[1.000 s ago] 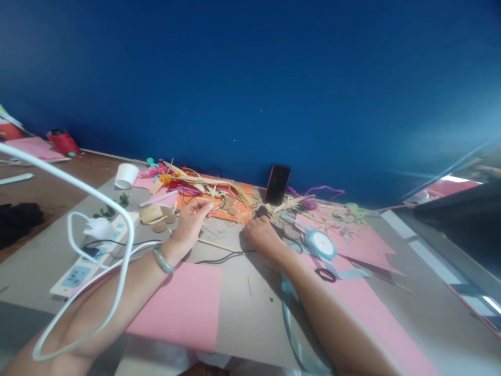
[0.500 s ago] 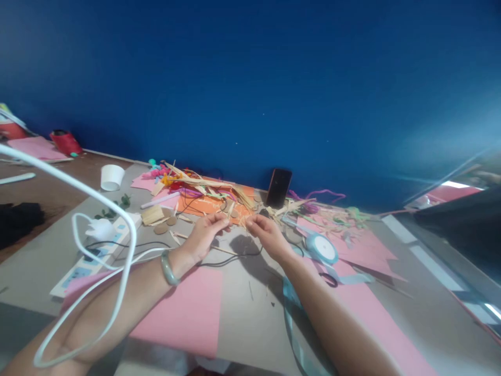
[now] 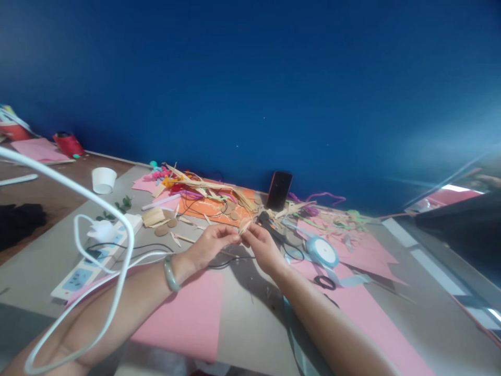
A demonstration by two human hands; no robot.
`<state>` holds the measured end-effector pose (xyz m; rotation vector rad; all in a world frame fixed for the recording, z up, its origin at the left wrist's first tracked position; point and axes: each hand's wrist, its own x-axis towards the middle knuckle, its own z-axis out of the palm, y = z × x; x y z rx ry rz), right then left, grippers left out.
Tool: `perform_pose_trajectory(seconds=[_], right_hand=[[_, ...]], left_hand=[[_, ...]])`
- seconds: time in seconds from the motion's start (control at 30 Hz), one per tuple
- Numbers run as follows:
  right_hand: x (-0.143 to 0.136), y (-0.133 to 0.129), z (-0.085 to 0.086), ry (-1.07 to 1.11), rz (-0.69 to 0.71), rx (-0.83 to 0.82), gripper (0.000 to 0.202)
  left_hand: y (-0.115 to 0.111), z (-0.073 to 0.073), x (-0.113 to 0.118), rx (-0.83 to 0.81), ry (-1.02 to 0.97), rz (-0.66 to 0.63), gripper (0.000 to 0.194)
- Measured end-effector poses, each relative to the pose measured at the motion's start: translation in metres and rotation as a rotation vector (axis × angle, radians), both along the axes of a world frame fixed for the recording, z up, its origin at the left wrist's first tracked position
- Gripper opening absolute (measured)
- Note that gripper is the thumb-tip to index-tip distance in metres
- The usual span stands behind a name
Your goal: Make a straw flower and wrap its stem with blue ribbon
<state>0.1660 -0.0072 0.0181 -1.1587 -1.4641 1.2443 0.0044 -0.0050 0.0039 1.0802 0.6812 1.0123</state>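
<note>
My left hand (image 3: 213,244) and my right hand (image 3: 263,248) meet at the middle of the table, fingertips pinched close together. Between them sticks up a pale, straw-coloured strip (image 3: 245,226), held at its lower end by both hands; its exact shape is too small to make out. Just behind my right hand lies a black tool (image 3: 270,222) with a black cord, partly hidden by the fingers. Thin wooden sticks and pale slivers (image 3: 182,238) lie left of my left hand, near round brown discs (image 3: 160,230).
A phone (image 3: 279,190) leans on the blue wall. Straw strips and coloured pipe cleaners (image 3: 172,180) heap over orange paper (image 3: 195,207). Ribbon spool (image 3: 322,251) and pink paper (image 3: 371,308) lie right. Power strip (image 3: 80,279), white cup (image 3: 104,180) and a looping white cable (image 3: 127,250) are left.
My hands were a little apart with thin strands at the fingertips; they have come together on the pale strip, slightly lower. More of the black tool now shows behind my right hand.
</note>
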Motion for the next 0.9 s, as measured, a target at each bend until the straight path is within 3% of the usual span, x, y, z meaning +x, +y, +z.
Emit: perform_pose_trajectory(seconds=[0.2, 0.43, 0.7, 0.9], right_hand=[[0.006, 0.006, -0.003, 0.113, 0.087, -0.042, 0.020], [0.006, 0.008, -0.003, 0.240, -0.050, -0.067, 0.025], [0.010, 0.013, -0.003, 0.398, -0.151, -0.120, 0.023], [0.010, 0.013, -0.001, 0.413, -0.145, -0.126, 0.022]], left_hand=[[-0.002, 0.003, -0.001, 0.038, 0.023, 0.027, 0.014], [0.002, -0.003, -0.002, -0.004, 0.046, 0.063, 0.015], [0.004, 0.002, -0.003, -0.049, -0.068, 0.085, 0.014], [0.007, -0.001, -0.004, -0.049, -0.094, 0.114, 0.015]])
